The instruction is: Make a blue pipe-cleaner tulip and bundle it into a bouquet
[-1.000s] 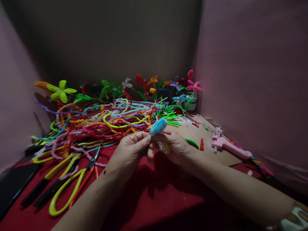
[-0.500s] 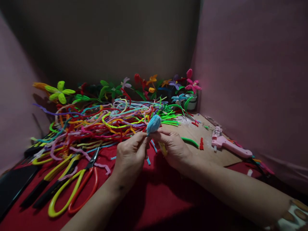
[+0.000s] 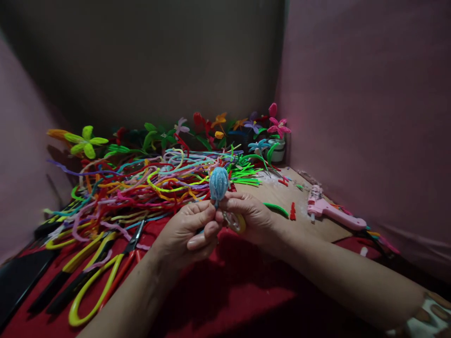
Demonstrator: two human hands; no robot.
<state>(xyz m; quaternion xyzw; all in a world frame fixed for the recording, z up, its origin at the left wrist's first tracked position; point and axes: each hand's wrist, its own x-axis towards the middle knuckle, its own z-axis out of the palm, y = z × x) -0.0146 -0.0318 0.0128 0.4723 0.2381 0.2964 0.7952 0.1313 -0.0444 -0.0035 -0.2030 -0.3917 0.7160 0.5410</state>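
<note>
A light blue pipe-cleaner flower bud stands upright between my two hands, its narrow base pinched at the bottom. My left hand is closed, with thumb and fingers gripping that base. From the other side my right hand pinches the same spot. Below its fingers hangs a small yellow-rimmed spool, apparently held in the right palm; its far side is hidden. Behind the bud lies a tangled pile of coloured pipe cleaners.
Scissors and black-and-yellow handled pliers lie at the left on the red cloth. A pink glue gun rests on a brown board at the right. Finished pipe-cleaner flowers line the back.
The bud has turned from leaning right to upright and shifted slightly left. My left hand has rolled so its fingers show, and the spool has come into clearer sight.
</note>
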